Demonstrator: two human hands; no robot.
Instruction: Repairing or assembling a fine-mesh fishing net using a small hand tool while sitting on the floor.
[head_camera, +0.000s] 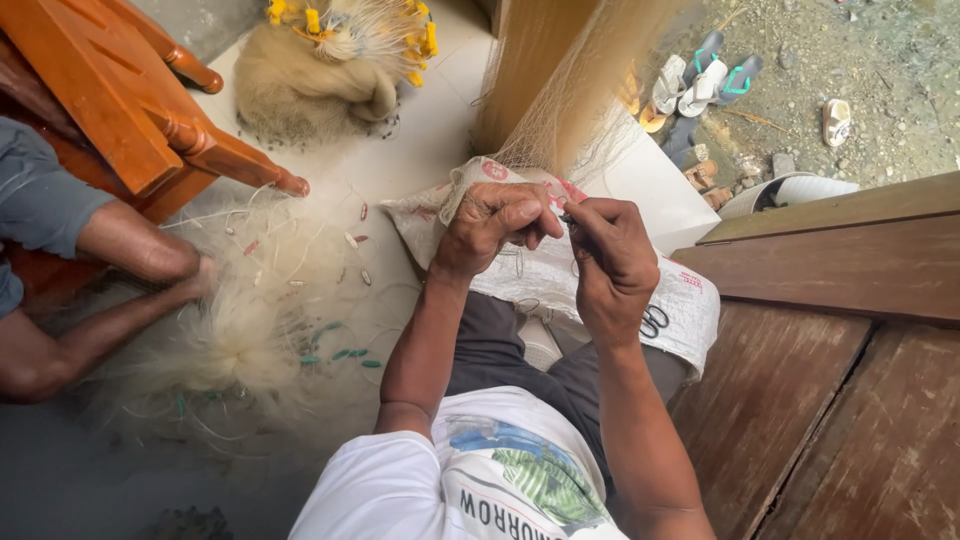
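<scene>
A fine, pale fishing net (570, 110) stretches taut from a wooden post down to my hands. My left hand (490, 225) is closed around a bunch of the net's mesh. My right hand (610, 255) pinches the net strands right beside it, fingertips almost touching the left hand; whether it also holds a small tool is unclear. Both hands hover over a white woven sack (680, 310) lying across my lap.
Loose net with small floats lies piled on the floor at left (240, 330). Another person's arm and leg (120, 250) rest by an orange wooden chair (120, 90). A bundled net with yellow floats (330, 60) sits farther back. A wooden bench (830, 350) is at right; sandals (700, 85) lie outside.
</scene>
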